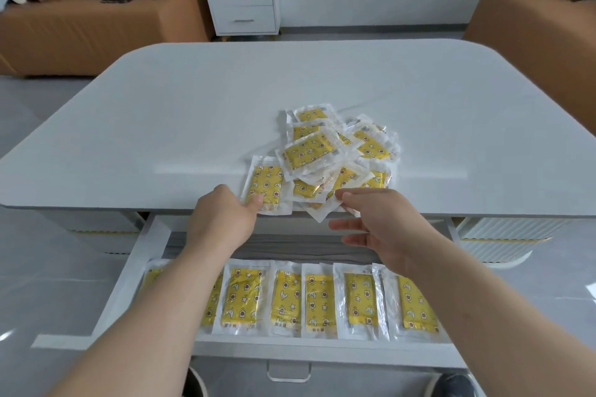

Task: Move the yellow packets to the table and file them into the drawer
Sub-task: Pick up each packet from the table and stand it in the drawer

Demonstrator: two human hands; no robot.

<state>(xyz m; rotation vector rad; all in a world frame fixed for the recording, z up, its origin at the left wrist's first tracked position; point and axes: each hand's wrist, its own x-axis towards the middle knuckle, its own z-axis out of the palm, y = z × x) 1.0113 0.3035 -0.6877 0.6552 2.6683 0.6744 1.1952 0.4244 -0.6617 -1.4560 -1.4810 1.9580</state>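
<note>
A loose pile of yellow packets (332, 151) in clear wrappers lies near the front edge of the white table (161, 126). My left hand (222, 216) pinches the lower edge of the leftmost packet (265, 185), thumb on top. My right hand (371, 222) grips the corner of a packet (342, 184) at the pile's near side, thumb and forefinger on it, other fingers spread below. Beneath the table edge the drawer (151, 242) stands pulled out, with several yellow packets (317, 300) filed in a row along its front.
A white two-drawer cabinet (242, 0) stands against the far wall. Brown sofas sit at the left (96, 29) and right (532, 29), the left one with clothes on it. The drawer's handle (288, 372) faces me, and a dark shoe (453, 385) shows at the bottom right.
</note>
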